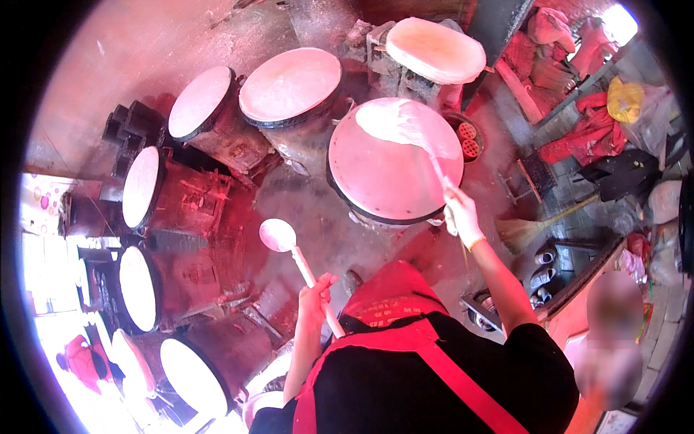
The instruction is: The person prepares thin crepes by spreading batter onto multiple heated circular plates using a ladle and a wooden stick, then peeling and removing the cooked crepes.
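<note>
My left hand (315, 296) is closed round the pale handle of a ladle (278, 235), whose round bowl hangs over the floor, apart from the griddles. My right hand (463, 217) grips a long thin stick (437, 168) that reaches over a large round griddle (369, 177) in front of me. White batter (394, 119) lies in a smeared patch across the far part of its pinkish top. Where the stick's far end meets the batter, its shape cannot be made out.
Beyond stands a pile of flat round pancakes (435, 49). More drum-shaped stoves with round tops, such as one griddle (290, 85), curve round the left. Dark cylindrical briquettes (134, 126) are stacked behind them. A broom (531, 228) and shoes (543, 266) lie to the right.
</note>
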A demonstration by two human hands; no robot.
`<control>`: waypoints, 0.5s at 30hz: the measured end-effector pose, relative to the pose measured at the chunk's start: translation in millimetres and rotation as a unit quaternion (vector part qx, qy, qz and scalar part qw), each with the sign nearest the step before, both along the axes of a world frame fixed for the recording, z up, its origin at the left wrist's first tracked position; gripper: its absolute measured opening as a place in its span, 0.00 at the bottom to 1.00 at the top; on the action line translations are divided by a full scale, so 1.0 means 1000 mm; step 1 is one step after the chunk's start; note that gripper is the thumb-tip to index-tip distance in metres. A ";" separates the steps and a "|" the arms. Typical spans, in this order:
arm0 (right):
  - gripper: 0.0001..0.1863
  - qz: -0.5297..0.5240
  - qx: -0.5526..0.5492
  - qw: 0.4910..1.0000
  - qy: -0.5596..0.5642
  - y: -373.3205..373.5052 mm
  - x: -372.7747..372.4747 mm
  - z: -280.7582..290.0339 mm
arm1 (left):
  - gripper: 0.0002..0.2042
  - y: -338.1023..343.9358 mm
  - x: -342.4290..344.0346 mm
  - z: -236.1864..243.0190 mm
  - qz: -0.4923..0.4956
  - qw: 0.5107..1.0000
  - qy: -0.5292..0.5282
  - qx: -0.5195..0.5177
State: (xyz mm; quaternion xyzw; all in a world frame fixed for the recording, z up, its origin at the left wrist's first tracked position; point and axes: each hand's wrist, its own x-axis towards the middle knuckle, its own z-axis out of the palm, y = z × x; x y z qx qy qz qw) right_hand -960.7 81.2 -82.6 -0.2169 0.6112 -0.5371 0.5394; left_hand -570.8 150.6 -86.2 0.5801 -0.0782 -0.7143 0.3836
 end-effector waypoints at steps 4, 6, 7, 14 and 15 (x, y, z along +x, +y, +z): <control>0.22 0.049 0.024 0.998 0.016 -0.043 -0.019 -0.005 | 0.08 0.011 -0.020 0.000 0.020 1.000 -0.013 -0.005; 0.21 0.123 0.044 0.991 0.014 -0.056 -0.008 0.013 | 0.08 0.016 -0.038 0.009 0.029 0.999 -0.042 -0.009; 0.21 0.151 0.038 0.988 0.017 -0.058 -0.002 0.022 | 0.09 0.017 -0.043 0.010 0.042 0.998 -0.044 -0.009; 0.21 0.324 0.061 0.943 -0.041 -0.025 -0.065 0.033 | 0.13 0.026 -0.056 0.000 0.139 0.989 -0.027 0.038; 0.22 0.328 0.060 0.942 -0.026 -0.028 -0.082 0.031 | 0.13 0.025 -0.059 0.002 0.147 0.988 -0.024 0.036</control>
